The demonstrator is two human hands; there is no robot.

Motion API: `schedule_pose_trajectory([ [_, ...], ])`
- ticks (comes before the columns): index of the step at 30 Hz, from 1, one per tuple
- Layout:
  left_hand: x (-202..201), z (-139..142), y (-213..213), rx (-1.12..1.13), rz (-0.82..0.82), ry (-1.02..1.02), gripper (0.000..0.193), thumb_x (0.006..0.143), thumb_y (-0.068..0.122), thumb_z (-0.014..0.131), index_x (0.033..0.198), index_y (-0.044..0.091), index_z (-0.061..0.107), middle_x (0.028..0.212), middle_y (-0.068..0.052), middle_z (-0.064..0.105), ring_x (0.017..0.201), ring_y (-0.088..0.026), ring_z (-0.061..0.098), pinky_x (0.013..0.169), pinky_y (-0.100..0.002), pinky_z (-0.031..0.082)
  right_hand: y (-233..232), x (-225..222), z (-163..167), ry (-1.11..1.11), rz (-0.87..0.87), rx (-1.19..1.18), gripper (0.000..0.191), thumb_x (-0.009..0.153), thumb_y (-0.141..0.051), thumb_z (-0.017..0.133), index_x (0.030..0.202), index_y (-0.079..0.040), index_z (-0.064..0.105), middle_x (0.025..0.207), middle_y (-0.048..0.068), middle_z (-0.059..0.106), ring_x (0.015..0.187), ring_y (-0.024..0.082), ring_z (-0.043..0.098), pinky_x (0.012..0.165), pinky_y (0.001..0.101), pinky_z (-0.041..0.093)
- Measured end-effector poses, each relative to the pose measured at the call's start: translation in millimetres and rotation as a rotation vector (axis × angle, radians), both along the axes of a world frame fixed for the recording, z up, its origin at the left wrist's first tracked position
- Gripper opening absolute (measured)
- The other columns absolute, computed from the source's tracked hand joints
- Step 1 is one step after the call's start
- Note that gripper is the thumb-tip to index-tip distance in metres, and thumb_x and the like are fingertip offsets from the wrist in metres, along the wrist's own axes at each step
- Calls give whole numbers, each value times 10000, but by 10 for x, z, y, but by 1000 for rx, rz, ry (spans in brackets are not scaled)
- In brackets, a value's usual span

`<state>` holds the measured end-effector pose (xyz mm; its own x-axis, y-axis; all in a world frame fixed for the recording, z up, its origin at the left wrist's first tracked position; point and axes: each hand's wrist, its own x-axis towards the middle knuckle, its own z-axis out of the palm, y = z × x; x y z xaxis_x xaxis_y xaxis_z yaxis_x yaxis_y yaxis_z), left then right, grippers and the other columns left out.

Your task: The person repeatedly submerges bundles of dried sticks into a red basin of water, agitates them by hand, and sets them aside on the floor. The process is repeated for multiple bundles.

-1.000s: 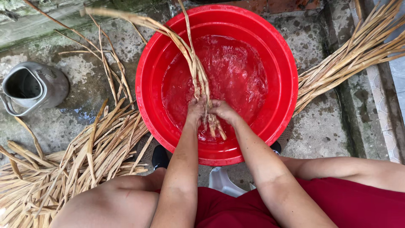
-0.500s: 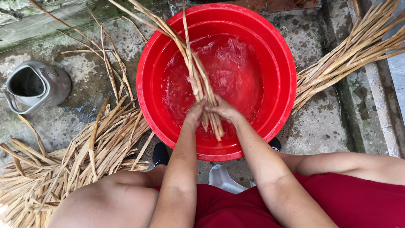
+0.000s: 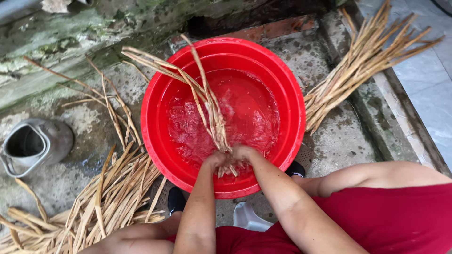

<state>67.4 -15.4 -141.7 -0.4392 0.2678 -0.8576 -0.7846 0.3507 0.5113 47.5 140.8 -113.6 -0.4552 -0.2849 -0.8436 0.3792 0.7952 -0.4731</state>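
Head view: one bunch of straw [image 3: 209, 106] is in the red basin [image 3: 157, 141] of water, its near end gripped low over the basin's near rim. Dry piles lie left [image 3: 110, 197] and right [image 3: 362, 66] on the concrete floor, seemingly unwashed. Left hand [image 3: 215, 160] and right hand [image 3: 242, 153] press together, both closed around the bunch.

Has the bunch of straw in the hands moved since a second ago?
Yes. The straw bunch has swung: its free ends, earlier reaching past the red basin's far left rim, now lie closer to its middle, while both hands grip the near end.
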Motion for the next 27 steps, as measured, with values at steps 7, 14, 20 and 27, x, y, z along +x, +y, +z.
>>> schedule_pose_trajectory([
  [7,-73,71,-34,136,747,219,145,972,105,565,1050,-8,611,758,-180,685,583,-302,660,470,-429,540,281,-219,-68,167,-849,-49,370,951,-303,657,1183,-25,737,896,156,724,655,206,634,617,408,547],
  [14,-36,302,200,223,385,-159,492,1033,412,327,1167,5,568,861,-166,666,691,-314,682,557,-471,619,-69,5,-79,-140,-601,-423,677,1070,-581,458,1314,20,649,1048,241,724,829,287,721,800,467,619],
  [20,-120,458,233,453,575,-144,453,985,416,512,1255,64,602,987,-104,722,861,-261,693,720,-445,605,-119,-116,-37,456,-214,206,655,971,-607,320,1385,-191,608,1534,83,504,1490,297,346,1173,623,259],
  [27,-176,260,26,-66,434,-16,669,907,416,825,1399,58,547,994,-93,649,863,-217,625,735,-439,580,189,-282,54,7,-917,-251,714,988,-669,393,1535,-214,452,1643,111,290,1528,332,225,1196,622,230],
])
